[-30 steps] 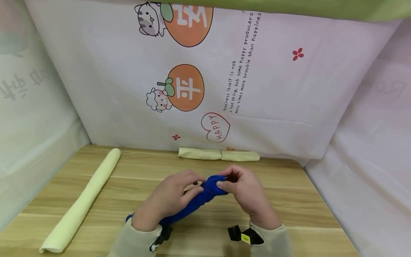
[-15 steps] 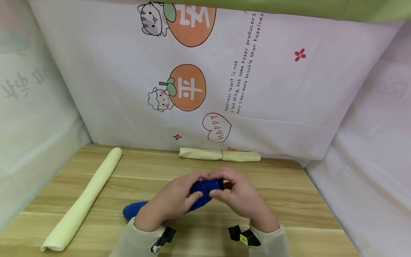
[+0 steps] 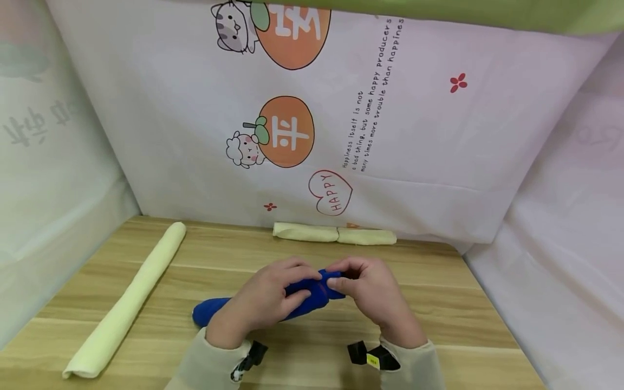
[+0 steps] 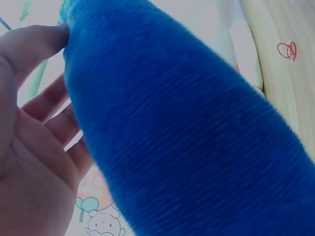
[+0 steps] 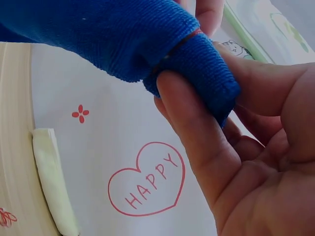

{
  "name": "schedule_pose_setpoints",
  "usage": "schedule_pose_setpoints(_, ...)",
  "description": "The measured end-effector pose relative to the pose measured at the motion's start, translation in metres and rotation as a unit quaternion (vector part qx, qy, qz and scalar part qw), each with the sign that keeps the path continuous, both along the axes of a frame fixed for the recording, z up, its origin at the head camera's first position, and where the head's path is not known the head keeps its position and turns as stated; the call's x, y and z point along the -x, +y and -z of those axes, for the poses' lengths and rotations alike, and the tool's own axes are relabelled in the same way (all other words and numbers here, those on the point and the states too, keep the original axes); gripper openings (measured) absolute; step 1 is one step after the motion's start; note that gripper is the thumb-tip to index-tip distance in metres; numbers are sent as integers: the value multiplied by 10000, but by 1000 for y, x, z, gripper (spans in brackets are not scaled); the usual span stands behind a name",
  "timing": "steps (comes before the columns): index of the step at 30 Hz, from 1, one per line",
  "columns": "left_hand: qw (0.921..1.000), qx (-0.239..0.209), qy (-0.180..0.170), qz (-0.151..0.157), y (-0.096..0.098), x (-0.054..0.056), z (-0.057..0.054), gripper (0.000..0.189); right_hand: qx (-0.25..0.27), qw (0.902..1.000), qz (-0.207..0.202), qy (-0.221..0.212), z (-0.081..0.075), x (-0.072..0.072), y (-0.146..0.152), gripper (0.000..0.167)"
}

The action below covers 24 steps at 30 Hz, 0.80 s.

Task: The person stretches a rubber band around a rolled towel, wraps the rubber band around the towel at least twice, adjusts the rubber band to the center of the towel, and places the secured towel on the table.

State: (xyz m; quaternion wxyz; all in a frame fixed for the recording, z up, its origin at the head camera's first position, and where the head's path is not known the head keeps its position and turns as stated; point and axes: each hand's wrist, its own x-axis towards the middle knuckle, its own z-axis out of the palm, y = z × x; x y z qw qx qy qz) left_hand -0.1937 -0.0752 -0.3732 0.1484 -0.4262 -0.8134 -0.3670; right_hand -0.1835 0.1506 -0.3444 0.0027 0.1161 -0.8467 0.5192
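Observation:
A rolled blue towel lies slanted across the middle of the table, its right end raised between both hands. My left hand holds the roll near that end, with the thumb on the near side and fingers over the top. With thumb and fingers, my right hand pinches the end of the towel. A thin reddish band, like a rubber band, circles the roll just short of this end in the right wrist view. Blue cloth fills most of the left wrist view, beside the left hand's fingers.
A long cream roll lies at the left of the wooden table. A shorter cream roll, tied at its middle, lies along the printed back curtain. Loose red bands show on the table in the right wrist view.
Half a second ago the right hand's fingers were spread around the towel's end, with something reddish-brown beyond it. Now they pinch the end, and the band's line shows on the roll.

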Motion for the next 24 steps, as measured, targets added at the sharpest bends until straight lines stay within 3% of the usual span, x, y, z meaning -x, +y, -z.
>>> schedule_pose_setpoints(5, 9985, -189, 460, -225, 2, -3, -3, 11, 20, 10000, 32, 49, -3, -1, -5, 5)
schedule_pose_setpoints(8, 9978, -79, 603, -260, 1, -3, -4, 7, 76, 10000, 47, 37, -3, -2, -10, 5)
schedule_pose_setpoints(16, 9975, 402, 581, -1, -6, -1, -5, 6, 164, 9998, 130, -63, -2, -4, -17, 6)
schedule_pose_setpoints(24, 9892, 71, 1455, -170, 1, 0, -3, 10, 229, 9992, 188, -273, 1, 0, -11, 5)
